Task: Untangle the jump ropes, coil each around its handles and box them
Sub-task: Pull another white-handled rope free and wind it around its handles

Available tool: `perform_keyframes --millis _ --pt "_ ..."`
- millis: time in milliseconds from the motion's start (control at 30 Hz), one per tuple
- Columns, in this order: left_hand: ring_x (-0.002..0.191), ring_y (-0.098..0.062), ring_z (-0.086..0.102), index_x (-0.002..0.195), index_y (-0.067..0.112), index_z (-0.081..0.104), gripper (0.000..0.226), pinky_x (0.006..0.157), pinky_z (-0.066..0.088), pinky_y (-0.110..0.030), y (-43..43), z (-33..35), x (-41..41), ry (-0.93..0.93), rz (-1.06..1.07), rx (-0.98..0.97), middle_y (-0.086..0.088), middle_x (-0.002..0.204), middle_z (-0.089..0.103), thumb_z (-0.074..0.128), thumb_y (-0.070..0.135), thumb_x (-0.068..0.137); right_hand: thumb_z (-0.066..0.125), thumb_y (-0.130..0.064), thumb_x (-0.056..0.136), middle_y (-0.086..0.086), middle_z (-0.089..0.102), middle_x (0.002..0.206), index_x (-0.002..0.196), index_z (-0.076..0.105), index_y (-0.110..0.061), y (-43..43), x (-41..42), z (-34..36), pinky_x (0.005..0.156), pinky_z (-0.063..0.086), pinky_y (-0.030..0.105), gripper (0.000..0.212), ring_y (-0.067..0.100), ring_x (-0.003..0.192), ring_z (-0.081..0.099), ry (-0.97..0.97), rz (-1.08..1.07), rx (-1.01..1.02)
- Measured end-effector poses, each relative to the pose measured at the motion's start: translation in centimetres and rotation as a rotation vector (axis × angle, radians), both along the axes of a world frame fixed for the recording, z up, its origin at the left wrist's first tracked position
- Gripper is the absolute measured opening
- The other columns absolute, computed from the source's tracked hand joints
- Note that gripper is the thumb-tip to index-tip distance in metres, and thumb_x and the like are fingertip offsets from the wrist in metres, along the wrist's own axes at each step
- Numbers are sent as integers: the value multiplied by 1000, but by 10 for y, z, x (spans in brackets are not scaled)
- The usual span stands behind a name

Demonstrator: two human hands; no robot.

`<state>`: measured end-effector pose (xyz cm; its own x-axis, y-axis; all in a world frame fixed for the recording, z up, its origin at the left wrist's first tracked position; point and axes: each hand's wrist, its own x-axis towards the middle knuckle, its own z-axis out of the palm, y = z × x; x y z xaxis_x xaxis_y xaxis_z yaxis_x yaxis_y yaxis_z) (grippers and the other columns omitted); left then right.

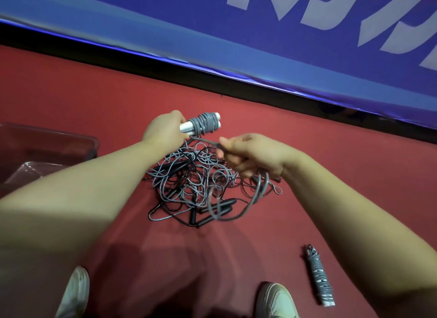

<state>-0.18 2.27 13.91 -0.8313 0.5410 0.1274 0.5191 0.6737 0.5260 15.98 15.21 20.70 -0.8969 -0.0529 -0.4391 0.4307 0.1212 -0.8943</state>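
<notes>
My left hand (165,130) grips a pair of white handles (201,125) held side by side, with grey rope wound round their middle. From the bundle the grey rope (205,140) runs to my right hand (250,155), which holds it in curled fingers. A loose loop of the same rope hangs below that hand. Beneath both hands lies a tangled pile of grey and black ropes with black handles (201,187) on the red floor. A finished coiled rope (320,276) lies at the lower right.
A clear plastic box (47,147) stands open at the left on the red floor (236,246). A blue banner (260,45) runs along the far wall above a black strip. My two pale shoes (75,291) are at the bottom edge.
</notes>
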Motion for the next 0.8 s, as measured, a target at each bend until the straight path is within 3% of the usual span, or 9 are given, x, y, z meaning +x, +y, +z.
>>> perform_keyframes --millis 167,267,367,467,533,667,733,800 --pt "84 -28 57 103 16 62 16 64 39 -31 7 13 22 153 -403 -134 -6 88 64 62 18 87 34 -23 100 -12 27 44 84 54 -10 6 -6 34 34 15 11 29 -3 32 22 80 -112 -143" --pt "89 -28 60 99 12 63 13 65 38 -29 10 20 35 260 -604 -161 -5 91 67 60 18 87 34 -21 99 -13 20 46 88 56 -8 23 -7 47 33 15 8 28 -2 28 24 24 -197 -257" --pt "82 -25 58 93 13 59 8 63 34 -29 10 28 46 290 -738 -162 3 79 59 61 15 85 33 -21 100 -13 20 45 85 56 -8 48 -2 49 32 15 7 30 0 27 25 -47 -298 -253" --pt "84 -23 58 101 15 58 17 67 40 -32 12 33 57 319 -842 -172 3 83 61 63 19 86 38 -22 99 -11 30 43 82 55 -9 73 8 44 32 17 8 28 -2 31 24 -62 -274 26" --pt "80 -24 58 114 16 50 30 63 34 -31 14 34 67 314 -859 -166 6 79 57 63 21 87 43 -23 98 -11 32 45 80 56 -11 87 15 43 34 20 12 25 0 34 23 -43 -197 267" --pt "83 -26 57 143 28 30 61 70 42 -36 20 39 81 380 -928 -247 -2 86 61 58 19 89 60 -37 89 -13 45 52 76 67 -24 102 31 52 50 33 21 20 7 46 36 -20 -22 858" --pt "93 -27 57 147 33 26 64 79 45 -37 23 40 88 393 -966 -303 -5 100 64 54 20 91 65 -45 83 -16 60 69 73 69 -34 105 31 56 65 40 23 15 6 66 53 14 85 1108" --pt "98 -28 55 147 33 25 61 84 45 -39 25 40 95 386 -992 -324 -6 106 64 51 22 93 66 -47 81 -12 68 89 82 70 -35 106 27 58 79 40 27 13 11 89 59 61 174 1259"
